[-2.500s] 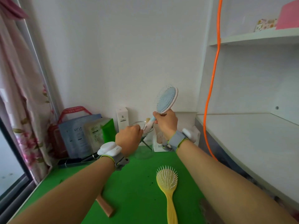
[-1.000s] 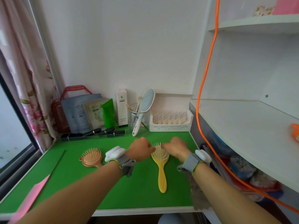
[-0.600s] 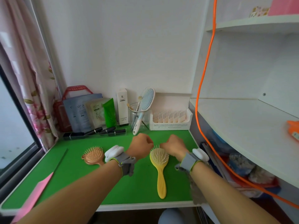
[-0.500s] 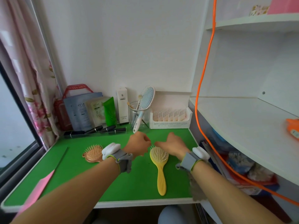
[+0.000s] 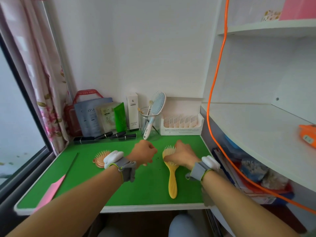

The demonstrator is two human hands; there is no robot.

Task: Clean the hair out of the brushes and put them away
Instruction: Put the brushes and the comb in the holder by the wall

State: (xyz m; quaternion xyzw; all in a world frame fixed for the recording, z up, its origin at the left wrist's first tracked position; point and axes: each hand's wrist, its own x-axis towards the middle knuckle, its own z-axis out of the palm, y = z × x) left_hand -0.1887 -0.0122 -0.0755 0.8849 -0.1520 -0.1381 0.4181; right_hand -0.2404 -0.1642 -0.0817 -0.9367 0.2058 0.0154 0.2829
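A yellow brush point(image 5: 172, 179) lies bristles-up on the green table top point(image 5: 147, 187), handle toward me. My right hand point(image 5: 183, 154) lies over its head, fingers curled round the head's left edge. My left hand point(image 5: 144, 152) hovers just left of it, curled in a fist with nothing visible in it. A rose-gold brush point(image 5: 100, 159) lies further left, partly hidden by my left wristband. A blue brush point(image 5: 158, 103) stands handle-down in a glass cup point(image 5: 145, 123) at the back.
A pink comb point(image 5: 51, 190) lies at the front left. Cosmetic pouches, a green tube point(image 5: 120, 117), a tall white box point(image 5: 132, 111) and black tubes line the back wall. A white carton point(image 5: 181, 126) stands back right. An orange cable point(image 5: 216, 86) hangs by the shelves.
The blue brush went from my right hand into the glass cup. Both hands came down to the table, and my right hand moved onto the yellow brush's head.
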